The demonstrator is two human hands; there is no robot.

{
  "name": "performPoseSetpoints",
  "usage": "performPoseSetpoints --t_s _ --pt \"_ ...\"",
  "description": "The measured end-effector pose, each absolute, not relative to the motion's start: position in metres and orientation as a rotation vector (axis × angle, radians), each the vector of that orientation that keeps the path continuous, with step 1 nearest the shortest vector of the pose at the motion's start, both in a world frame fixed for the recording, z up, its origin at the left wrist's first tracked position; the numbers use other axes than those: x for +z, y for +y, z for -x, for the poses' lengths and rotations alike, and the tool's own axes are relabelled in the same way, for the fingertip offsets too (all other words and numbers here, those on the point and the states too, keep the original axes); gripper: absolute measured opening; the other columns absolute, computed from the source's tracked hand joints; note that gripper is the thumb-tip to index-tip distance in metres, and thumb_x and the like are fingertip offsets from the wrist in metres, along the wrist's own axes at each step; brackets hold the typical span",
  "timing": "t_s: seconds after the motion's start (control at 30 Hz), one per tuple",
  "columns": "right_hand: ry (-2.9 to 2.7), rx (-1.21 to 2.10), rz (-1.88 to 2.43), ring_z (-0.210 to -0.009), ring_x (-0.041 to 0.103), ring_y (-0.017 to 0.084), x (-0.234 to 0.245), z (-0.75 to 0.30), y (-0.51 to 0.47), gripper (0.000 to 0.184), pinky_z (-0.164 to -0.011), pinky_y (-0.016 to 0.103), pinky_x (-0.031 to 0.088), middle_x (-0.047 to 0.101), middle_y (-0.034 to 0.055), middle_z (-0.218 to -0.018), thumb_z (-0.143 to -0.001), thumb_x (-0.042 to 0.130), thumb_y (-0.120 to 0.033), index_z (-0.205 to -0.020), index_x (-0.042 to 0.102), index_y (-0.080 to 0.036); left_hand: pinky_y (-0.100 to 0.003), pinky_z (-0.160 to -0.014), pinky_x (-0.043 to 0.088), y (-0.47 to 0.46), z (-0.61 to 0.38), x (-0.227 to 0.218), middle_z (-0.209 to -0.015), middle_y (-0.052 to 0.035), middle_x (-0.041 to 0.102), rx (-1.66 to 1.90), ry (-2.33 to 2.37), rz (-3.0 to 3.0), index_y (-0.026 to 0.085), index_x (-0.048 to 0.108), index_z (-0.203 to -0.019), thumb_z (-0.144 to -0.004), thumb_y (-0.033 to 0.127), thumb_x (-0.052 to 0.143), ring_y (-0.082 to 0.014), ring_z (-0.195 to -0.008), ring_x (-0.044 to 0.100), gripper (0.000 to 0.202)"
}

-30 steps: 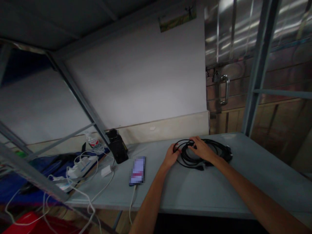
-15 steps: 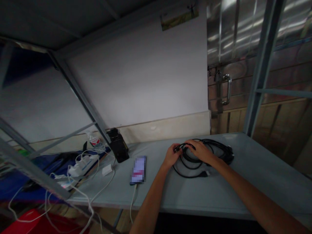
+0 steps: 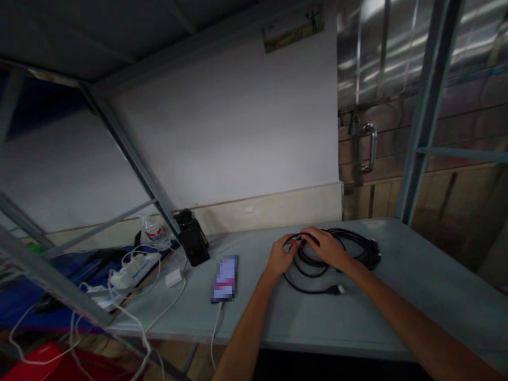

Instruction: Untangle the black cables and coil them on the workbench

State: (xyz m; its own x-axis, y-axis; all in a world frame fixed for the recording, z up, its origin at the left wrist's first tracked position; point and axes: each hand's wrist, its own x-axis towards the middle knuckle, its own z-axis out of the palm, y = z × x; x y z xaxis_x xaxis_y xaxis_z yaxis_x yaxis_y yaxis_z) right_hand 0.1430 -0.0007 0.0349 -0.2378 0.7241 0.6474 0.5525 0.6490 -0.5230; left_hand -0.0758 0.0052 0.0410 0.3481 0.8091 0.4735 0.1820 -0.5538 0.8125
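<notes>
A black cable (image 3: 357, 246) is coiled on the tabletop (image 3: 397, 296), toward its far side and well right of a phone (image 3: 225, 278). One strand at the cable's left rim is pinched in the grip of the left hand (image 3: 282, 257). The right hand (image 3: 326, 247) is laid over the loops with fingers curled; whether anything is clenched cannot be told. The loops appear to be under sorting. A plug end (image 3: 338, 289) is left trailing on the near side, so care with it is called for next.
</notes>
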Motion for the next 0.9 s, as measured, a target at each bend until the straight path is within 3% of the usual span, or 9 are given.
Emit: performPoseSetpoints --t_s 0.13,0.23,0.43,0.57,0.77,0.9 --pt "-1.897 0.273 0.981 -0.117 0.076 0.025 0.036 -0.142 -0.003 0.03 -0.109 0.041 0.06 0.079 0.0098 -0.123 -0.115 0.049 -0.04 -0.127 0.071 -0.026 -0.032 -0.072 0.06 0.001 0.071 0.047 -0.082 -0.0082 0.081 1.099 0.792 -1.727 0.013 0.076 -0.134 -0.1 0.065 0.077 -0.0227 -0.071 0.077 0.062" --pt "-1.894 0.261 0.992 -0.116 0.076 0.025 0.035 -0.141 -0.003 0.03 -0.107 0.041 0.06 0.078 0.0103 -0.122 -0.114 0.048 -0.04 -0.127 0.071 -0.025 -0.029 -0.059 0.056 0.0 0.069 0.048 -0.076 -0.0083 0.078 1.067 0.779 -1.616 0.013 0.077 -0.123 -0.095 0.079 0.076 -0.0211 -0.059 0.074 0.072" --pt "-1.9 0.233 1.062 -0.116 0.076 0.026 0.037 -0.139 -0.006 0.033 -0.106 0.041 0.059 0.079 0.0123 -0.125 -0.113 0.051 -0.045 -0.13 0.07 -0.024 -0.027 -0.059 0.054 -0.001 0.07 0.05 -0.075 -0.0081 0.077 1.084 0.784 -1.575 0.014 0.077 -0.113 -0.095 0.085 0.071 -0.0192 -0.059 0.072 0.073" --pt "-1.916 0.254 1.206 -0.095 0.079 0.025 0.038 -0.141 -0.005 0.039 -0.089 0.035 0.059 0.081 0.0099 -0.11 -0.112 0.055 -0.05 -0.136 0.067 -0.022 -0.027 -0.059 0.052 0.001 0.073 0.052 -0.078 -0.0074 0.075 1.19 0.811 -1.503 0.012 0.077 -0.116 -0.096 0.085 0.07 -0.017 -0.06 0.069 0.076" --pt "-1.981 0.299 1.265 -0.071 0.074 0.022 0.04 -0.149 0.0 0.043 -0.07 0.03 0.05 0.076 0.007 -0.082 -0.118 0.038 -0.051 -0.114 0.069 -0.022 -0.025 -0.061 0.049 0.005 0.078 0.054 -0.077 -0.0017 0.068 1.368 0.797 -1.283 0.014 0.076 -0.118 -0.093 0.084 0.075 -0.0128 -0.061 0.061 0.074" --pt "-1.96 0.269 1.258 -0.072 0.073 0.023 0.039 -0.145 0.0 0.042 -0.07 0.03 0.049 0.074 0.0061 -0.08 -0.116 0.041 -0.053 -0.107 0.069 -0.023 -0.024 -0.06 0.047 0.008 0.082 0.053 -0.078 0.0018 0.062 1.425 0.743 -1.115 0.015 0.074 -0.121 -0.089 0.081 0.083 -0.01 -0.061 0.057 0.074"
